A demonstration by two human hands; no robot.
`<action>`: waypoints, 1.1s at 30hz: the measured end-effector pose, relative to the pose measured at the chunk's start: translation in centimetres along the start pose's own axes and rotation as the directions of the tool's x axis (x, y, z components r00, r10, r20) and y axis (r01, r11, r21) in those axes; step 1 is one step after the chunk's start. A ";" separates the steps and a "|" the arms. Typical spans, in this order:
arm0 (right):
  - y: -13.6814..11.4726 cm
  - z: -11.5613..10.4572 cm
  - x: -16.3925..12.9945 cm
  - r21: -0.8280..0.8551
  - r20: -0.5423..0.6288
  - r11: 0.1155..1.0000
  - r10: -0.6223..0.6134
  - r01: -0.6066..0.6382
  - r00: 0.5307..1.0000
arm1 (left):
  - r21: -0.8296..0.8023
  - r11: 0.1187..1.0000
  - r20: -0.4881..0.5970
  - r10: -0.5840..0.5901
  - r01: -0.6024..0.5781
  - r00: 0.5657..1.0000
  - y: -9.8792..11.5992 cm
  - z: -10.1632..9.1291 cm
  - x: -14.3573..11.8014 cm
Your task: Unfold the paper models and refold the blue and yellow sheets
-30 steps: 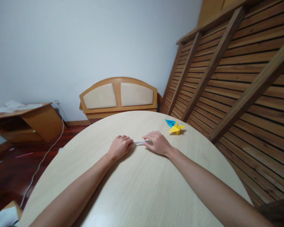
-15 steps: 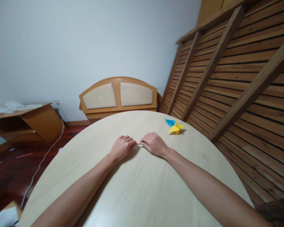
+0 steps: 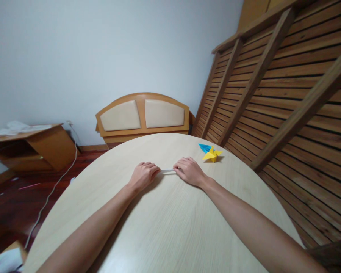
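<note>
Between my two hands, low over the table, runs a thin white strip point(image 3: 167, 171) that looks like folded paper. My left hand point(image 3: 144, 175) is closed on its left end, fingers curled down. The right end is pinched by my right hand point(image 3: 190, 171), thumb underneath and fingers over the top. Most of what lies under the fingers is hidden. To the right of my right hand sit a yellow origami crane point(image 3: 213, 154) with spread wings and a blue folded-paper piece point(image 3: 205, 148) partly behind it.
The round pale wood table point(image 3: 170, 227) fills the foreground. Beyond it stands a headboard point(image 3: 142, 113) with cream panels. A slatted wooden frame point(image 3: 272, 94) leans along the right side. At left are a low cabinet point(image 3: 52, 146) with white papers on top and a cable point(image 3: 55, 185) on the floor.
My hands have moved apart, left hand leftward and right hand rightward. More of the white strip now shows between them. The folded-paper pieces have stayed in place.
</note>
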State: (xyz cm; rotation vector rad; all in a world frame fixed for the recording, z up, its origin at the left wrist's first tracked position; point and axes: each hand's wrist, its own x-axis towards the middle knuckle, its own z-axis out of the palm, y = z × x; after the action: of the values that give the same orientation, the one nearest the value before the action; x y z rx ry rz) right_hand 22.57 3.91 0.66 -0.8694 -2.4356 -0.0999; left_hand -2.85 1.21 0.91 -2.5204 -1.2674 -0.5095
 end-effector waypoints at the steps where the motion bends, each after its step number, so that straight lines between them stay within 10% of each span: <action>1: 0.1 0.0 0.0 0.002 -0.001 1.000 0.006 -0.006 1.000 | 0.001 1.000 -0.004 -0.007 0.007 1.000 -0.2 0.0 -0.1; 19: 1.0 0.0 -0.3 0.036 -0.046 0.997 0.066 -0.064 0.997 | -0.024 0.996 -0.083 -0.093 0.091 0.992 -2.1 0.1 -0.7; 33: 1.0 1.0 -0.3 0.137 -0.049 0.968 0.216 -0.208 0.975 | -0.302 0.894 -0.132 -0.383 0.331 0.914 -1.4 1.7 -0.9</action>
State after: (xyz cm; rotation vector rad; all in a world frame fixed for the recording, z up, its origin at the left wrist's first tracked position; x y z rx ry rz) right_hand 22.89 4.74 -0.49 -1.0436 -2.2464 0.1090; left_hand -4.13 2.04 -0.83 -2.3713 -1.6971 -1.0485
